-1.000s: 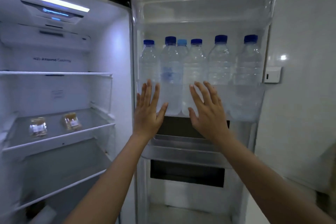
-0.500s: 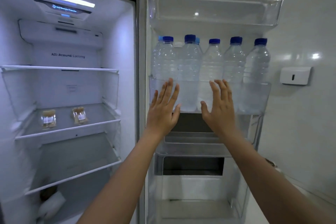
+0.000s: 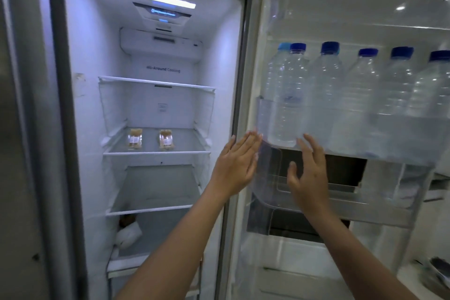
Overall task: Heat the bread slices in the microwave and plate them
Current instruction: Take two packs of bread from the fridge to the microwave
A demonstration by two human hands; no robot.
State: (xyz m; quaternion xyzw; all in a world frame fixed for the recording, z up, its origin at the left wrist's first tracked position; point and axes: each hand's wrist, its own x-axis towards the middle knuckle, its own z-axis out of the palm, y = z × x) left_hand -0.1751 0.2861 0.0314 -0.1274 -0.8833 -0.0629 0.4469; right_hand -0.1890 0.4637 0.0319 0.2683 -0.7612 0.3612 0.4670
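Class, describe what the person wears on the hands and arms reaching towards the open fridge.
The left hand and right hand are bare: no gloves, rings, watch or bracelet. No sleeve shows anywhere up to the frame's edge.

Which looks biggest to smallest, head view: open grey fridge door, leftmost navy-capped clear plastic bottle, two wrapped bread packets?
Open grey fridge door
Navy-capped clear plastic bottle
Left bread packet, right bread packet: alike, unranked; farther away.

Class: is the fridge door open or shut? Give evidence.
Open: the fridge door stands swung out, its water bottles facing us, lit shelves exposed.
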